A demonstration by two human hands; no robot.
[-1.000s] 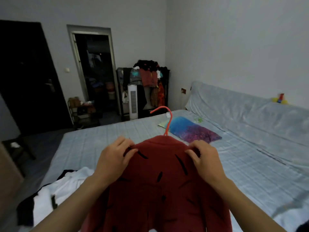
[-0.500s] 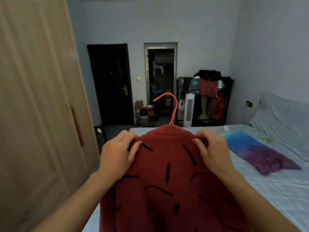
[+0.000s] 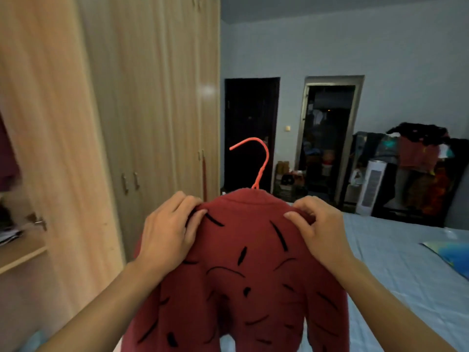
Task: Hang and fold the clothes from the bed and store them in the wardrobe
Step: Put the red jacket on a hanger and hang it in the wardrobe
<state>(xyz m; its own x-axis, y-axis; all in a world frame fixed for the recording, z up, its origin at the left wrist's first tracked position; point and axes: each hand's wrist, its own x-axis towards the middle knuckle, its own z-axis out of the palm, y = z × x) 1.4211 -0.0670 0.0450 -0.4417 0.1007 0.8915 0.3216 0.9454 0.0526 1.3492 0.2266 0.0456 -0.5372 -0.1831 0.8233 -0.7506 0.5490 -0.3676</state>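
A red sweater (image 3: 243, 280) with short black marks hangs in front of me on an orange hanger, whose hook (image 3: 256, 161) sticks up above the collar. My left hand (image 3: 170, 229) grips the sweater's left shoulder and my right hand (image 3: 317, 229) grips its right shoulder. The wooden wardrobe (image 3: 127, 110) fills the left side, its near doors shut. At the far left edge an open compartment with a shelf (image 3: 20, 252) and a dark red garment (image 3: 7, 158) shows. The bed (image 3: 396, 270) with a pale blue sheet lies to the right.
A dark door (image 3: 251, 133) and an open doorway (image 3: 327, 138) stand in the far wall. A clothes rack piled with garments (image 3: 418, 171) and a white tower appliance (image 3: 371, 186) sit at the back right. A blue pillow (image 3: 454, 257) lies at the bed's right edge.
My view has swung left from the bed toward the wardrobe, which now fills the left side. Both hands keep the same grip on the sweater's shoulders.
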